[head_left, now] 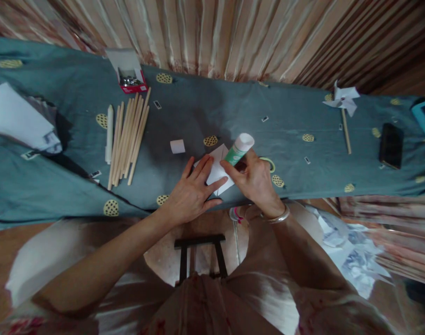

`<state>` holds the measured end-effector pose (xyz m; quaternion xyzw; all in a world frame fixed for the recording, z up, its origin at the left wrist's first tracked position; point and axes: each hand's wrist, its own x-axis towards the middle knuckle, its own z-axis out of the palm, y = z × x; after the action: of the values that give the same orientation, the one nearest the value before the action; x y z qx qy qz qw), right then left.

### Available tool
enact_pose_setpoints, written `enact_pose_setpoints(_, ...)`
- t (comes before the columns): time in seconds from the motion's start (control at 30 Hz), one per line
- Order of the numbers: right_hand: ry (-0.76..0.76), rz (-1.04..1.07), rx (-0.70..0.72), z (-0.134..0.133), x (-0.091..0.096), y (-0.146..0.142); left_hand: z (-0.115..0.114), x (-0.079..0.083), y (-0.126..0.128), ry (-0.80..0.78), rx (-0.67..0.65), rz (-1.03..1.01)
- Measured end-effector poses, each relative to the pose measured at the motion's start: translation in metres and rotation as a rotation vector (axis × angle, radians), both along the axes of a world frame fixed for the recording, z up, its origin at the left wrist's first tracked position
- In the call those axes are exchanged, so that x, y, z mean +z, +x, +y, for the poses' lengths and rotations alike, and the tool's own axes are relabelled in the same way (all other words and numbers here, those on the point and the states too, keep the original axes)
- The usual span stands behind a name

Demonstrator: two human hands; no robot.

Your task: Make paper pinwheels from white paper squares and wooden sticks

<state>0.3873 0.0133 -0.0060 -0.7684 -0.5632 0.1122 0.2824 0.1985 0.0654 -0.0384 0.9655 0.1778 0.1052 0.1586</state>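
A white sheet of paper (221,164) with cut or creased lines lies near the table's front edge. Flat across its left part rests my left hand (195,191), fingers spread. My right hand (257,180) grips a green-and-white glue stick (239,149), tilted over the paper's right side; its lower end is hidden by the fingers. Just beyond that hand, a yellow-green loop (268,164), like a scissors handle, shows partly. A small white piece (177,146), its kind unclear, lies left of the paper.
Wooden sticks (129,139) lie left, beside a white candle-like stick (109,135). Behind them stands an open red box (132,81) of small metal items. Papers (19,116) lie far left. At right are a paper pinwheel (344,98), a dark phone (391,145) and crumpled paper (355,256) below the table.
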Motion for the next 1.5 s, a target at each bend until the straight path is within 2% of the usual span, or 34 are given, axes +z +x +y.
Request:
enact_pose_setpoints(0.53, -0.03, 0.103, -0.035, -0.0004, -0.0007, 0.0002, -0.0008, -0.001, 0.0001, 0.001, 0.003, 0.014)
enact_pose_setpoints(1.17, -0.041, 0.019, 0.112, 0.0016, -0.0003, -0.0016, 0.0, -0.0055, 0.0008, -0.002, 0.007, -0.001)
enact_pose_setpoints(1.5, -0.049, -0.01, 0.164, 0.0028, 0.0023, -0.0058, 0.0002, -0.0028, 0.0006, 0.001, 0.0, 0.003)
